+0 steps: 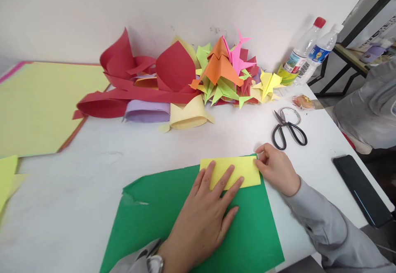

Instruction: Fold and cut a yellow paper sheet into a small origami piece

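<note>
A folded strip of yellow paper point(251, 174) lies near the top right of a green sheet point(145, 219) on the white table. My left hand point(204, 209) rests flat over the strip, fingers spread and pressing its left and middle parts. At the strip's right end, my right hand point(276, 167) has its thumb and forefinger pinched at the upper corner, the other fingers curled. The green sheet's upper left corner is creased and scuffed. Beyond my right hand lie black-handled scissors point(289, 128), partly over a roll of clear tape point(292, 115).
Red paper bands point(176, 68), a purple band point(147, 112) and folded paper figures point(221, 68) pile against the wall. Large yellow sheets point(40, 108) lie left. Plastic bottles point(309, 54) stand at the back right; a black phone point(361, 190) sits by the right edge. Someone's grey clothing point(368, 103) shows beyond.
</note>
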`<control>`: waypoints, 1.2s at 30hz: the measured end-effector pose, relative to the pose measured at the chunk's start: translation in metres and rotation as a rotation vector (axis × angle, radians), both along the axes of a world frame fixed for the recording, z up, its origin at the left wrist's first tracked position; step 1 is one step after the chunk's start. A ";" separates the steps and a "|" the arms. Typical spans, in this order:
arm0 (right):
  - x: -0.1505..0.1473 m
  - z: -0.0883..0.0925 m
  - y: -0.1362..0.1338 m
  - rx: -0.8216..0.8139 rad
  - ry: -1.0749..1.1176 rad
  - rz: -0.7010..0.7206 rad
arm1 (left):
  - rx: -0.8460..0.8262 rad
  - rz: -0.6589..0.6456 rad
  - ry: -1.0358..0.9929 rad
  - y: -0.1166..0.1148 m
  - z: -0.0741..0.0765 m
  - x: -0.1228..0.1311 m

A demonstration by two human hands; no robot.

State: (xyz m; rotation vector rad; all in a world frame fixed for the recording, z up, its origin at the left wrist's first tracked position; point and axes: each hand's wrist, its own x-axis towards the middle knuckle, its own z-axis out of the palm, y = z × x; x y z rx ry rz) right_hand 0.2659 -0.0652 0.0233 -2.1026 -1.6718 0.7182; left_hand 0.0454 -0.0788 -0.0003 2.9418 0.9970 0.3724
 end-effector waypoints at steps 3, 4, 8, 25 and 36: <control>-0.001 0.000 -0.001 -0.005 0.029 -0.033 | 0.000 -0.001 -0.001 0.000 0.000 0.000; -0.002 0.001 -0.001 -0.008 0.042 -0.045 | -0.001 0.001 -0.001 0.000 0.000 0.000; -0.004 0.004 -0.003 -0.016 0.135 -0.084 | -0.002 0.003 -0.007 0.000 0.000 0.000; -0.017 0.000 -0.020 0.053 0.162 -0.216 | -0.019 0.017 -0.040 0.001 -0.001 0.001; -0.020 0.004 -0.021 0.015 0.134 -0.198 | -0.029 0.017 -0.032 0.003 0.000 0.000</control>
